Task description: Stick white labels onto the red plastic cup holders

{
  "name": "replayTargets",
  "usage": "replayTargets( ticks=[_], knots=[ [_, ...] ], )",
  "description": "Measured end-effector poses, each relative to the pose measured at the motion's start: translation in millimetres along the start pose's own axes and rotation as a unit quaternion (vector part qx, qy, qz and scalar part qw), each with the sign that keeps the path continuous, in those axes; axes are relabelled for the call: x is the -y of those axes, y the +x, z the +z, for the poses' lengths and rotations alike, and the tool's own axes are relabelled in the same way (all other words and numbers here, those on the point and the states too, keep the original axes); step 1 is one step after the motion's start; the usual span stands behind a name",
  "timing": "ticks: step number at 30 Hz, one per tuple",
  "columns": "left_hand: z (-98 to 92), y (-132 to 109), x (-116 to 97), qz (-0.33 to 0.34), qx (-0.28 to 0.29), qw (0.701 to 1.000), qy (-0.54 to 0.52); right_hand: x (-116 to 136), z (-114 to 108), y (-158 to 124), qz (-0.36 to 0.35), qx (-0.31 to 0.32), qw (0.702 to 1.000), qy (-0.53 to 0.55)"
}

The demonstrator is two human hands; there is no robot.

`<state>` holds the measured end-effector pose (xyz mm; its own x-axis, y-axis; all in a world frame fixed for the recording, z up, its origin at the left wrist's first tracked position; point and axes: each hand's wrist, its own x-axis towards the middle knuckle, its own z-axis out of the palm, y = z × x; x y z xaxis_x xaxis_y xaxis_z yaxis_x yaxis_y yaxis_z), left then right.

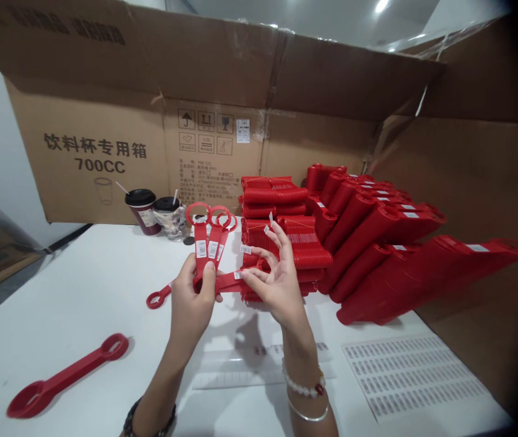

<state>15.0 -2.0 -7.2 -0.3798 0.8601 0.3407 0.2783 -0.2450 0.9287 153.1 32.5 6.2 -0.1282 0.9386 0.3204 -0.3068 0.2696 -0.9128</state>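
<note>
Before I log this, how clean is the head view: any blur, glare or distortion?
Head view: wide-angle distortion bows the cardboard carton, the edges darken, a ceiling light glares at top, and the barcode sticker sheet is too soft to read.

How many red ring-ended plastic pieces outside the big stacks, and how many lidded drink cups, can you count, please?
Red ring-ended pieces at the left hand and right hand: 4
Red ring-ended piece lying on the white table: 1
Black-lidded drink cups: 2
Total: 7
</note>
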Motion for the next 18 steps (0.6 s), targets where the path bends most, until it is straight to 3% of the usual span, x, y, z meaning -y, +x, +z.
replayTargets(
  ticks=[18],
  knots=[
    [-2.3,-0.2,-2.8,-0.003,0.009,1.000,-0.013,-5.0,-1.4,-1.0,-0.012,0.039,0.999,-0.010]
  ],
)
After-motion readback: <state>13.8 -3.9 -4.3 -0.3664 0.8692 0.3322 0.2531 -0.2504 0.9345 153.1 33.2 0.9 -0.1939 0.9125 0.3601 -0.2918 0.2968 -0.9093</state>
